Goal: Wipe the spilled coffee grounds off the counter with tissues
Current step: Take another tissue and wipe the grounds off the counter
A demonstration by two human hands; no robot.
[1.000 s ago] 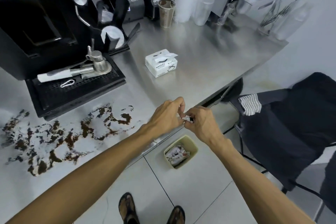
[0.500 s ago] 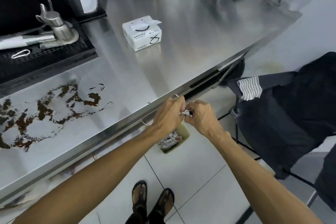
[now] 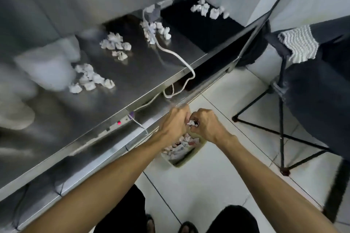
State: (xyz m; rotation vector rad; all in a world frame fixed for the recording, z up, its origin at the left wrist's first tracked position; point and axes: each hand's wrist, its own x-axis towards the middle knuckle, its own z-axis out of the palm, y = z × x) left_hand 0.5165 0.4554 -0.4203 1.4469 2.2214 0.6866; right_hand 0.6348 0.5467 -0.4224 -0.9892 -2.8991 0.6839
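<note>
Tissue (image 3: 192,123) — tiny crumpled white wad, tightly balled

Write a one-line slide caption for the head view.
Above a floor bin of used tissues, the left hand and right hand pinch a crumpled tissue beside a steel shelf.

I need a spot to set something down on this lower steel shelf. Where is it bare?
Bare steel lies along the shelf front, between the nearest crumpled tissue pile and the white cable. Further back it is crowded: more tissue piles sit there, and the cable runs through one.
</note>
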